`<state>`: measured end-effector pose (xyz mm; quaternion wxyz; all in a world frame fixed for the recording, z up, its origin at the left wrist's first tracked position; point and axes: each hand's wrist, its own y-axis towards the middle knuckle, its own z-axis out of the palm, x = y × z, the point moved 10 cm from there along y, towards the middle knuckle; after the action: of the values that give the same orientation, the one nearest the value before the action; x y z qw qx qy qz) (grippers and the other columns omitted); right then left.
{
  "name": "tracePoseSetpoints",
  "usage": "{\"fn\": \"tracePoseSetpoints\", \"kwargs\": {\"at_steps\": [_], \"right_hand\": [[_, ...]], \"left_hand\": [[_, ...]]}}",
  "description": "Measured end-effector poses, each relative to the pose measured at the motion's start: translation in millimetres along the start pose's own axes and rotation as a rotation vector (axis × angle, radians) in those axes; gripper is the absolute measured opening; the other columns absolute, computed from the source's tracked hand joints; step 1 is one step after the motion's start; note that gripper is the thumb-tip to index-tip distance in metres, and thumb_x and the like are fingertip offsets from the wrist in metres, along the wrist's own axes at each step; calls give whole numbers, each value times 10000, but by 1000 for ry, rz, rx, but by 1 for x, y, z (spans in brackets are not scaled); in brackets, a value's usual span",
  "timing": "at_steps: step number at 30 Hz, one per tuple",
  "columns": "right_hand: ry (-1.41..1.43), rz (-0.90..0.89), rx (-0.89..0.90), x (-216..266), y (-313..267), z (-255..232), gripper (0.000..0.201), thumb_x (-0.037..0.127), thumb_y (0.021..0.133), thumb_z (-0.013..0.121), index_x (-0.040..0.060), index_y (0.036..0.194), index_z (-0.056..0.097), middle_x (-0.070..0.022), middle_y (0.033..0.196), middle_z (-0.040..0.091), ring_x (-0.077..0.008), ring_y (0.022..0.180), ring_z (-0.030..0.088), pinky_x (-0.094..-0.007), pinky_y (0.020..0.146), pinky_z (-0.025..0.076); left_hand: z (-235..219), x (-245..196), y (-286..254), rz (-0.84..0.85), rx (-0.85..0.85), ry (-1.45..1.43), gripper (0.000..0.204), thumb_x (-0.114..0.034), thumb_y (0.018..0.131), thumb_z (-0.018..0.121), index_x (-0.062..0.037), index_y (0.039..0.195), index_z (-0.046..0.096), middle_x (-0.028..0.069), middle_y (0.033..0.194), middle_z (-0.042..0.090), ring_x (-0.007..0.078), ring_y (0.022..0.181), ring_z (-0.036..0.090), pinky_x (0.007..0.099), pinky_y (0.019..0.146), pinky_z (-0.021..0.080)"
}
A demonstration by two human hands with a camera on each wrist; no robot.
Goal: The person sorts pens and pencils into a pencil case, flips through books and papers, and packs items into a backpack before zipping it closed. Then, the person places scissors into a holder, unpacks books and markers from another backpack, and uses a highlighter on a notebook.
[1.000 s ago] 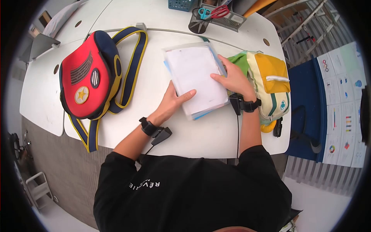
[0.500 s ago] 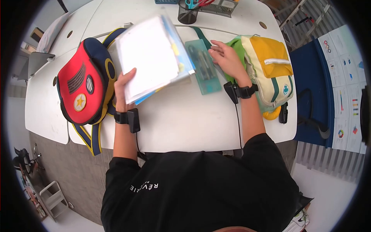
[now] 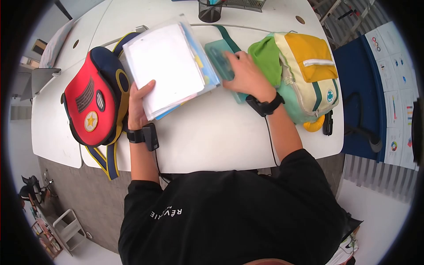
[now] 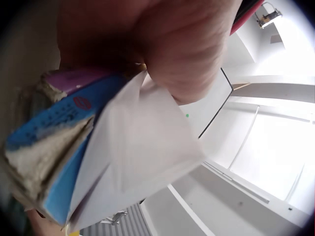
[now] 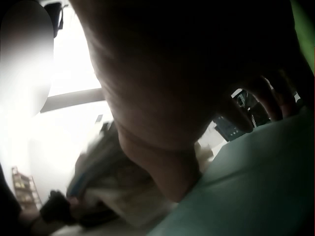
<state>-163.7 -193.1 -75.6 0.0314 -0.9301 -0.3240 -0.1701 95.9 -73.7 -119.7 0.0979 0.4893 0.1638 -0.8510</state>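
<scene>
My left hand (image 3: 138, 102) grips the near left corner of a stack of books and papers in a clear folder (image 3: 165, 66), thumb across the white top sheet. In the left wrist view, blue and purple book edges (image 4: 61, 115) with worn spines show below the hand, beside loose white sheets (image 4: 142, 142). My right hand (image 3: 249, 77) grips a translucent teal pencil case (image 3: 217, 46) lying on the table, its middle covered by the hand. From the right wrist, the thumb presses the near side of the case (image 5: 246, 182) and the fingers reach over its far edge.
A red and navy backpack (image 3: 93, 99) lies left of the stack on the white table (image 3: 203, 137). To the right is a green, cream and yellow backpack (image 3: 304, 66), a black object (image 3: 327, 123) by its base. A mesh pen cup (image 3: 209, 12) stands at the back.
The stack went from both hands into the left hand and moved left, uncovering the pencil case. My right hand released the stack, then came left onto the case.
</scene>
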Motion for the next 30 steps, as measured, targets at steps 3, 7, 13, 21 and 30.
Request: {"fn": "tracePoseSetpoints", "kwargs": {"at_steps": [3,7,13,21,30], "right_hand": [[247,14,-31,-17,6,-16,818,267,677,761,-22,1387,474,-271,1227,564,-380,1157,551,-417,951,493],[417,78,-98,-29,10,-31,787,314,703,777,11,1379,513,-241,1223,633,-359,1101,619,-403,946,496],[649,2,-218,-1,8,-50,705,270,735,790,12,1346,550,-203,1189,654,-306,1074,640,-404,889,536],[414,-322,-174,53,4,-22,699,242,722,822,38,1337,560,-212,1373,545,-359,1250,539,-412,1066,430],[329,-217,218,67,-11,-23,873,371,679,883,4,1376,507,-201,1244,587,-342,1119,605,-406,948,507]], "left_hand": [[15,11,0,-64,50,130,577,-29,843,670,94,1351,425,223,1233,608,278,1049,657,363,936,528],[24,20,0,-108,49,167,567,-75,870,664,86,1357,421,205,1236,607,265,1058,653,357,953,516],[32,18,-3,-15,107,265,620,-145,897,668,49,1414,386,197,1298,570,235,1130,607,339,986,483],[18,-8,-4,263,-149,981,511,-299,874,728,56,1219,599,144,1039,585,203,828,575,331,807,495],[45,-67,-39,800,-183,927,308,-23,852,688,-16,1159,671,109,1026,615,184,810,587,289,663,510]]}}
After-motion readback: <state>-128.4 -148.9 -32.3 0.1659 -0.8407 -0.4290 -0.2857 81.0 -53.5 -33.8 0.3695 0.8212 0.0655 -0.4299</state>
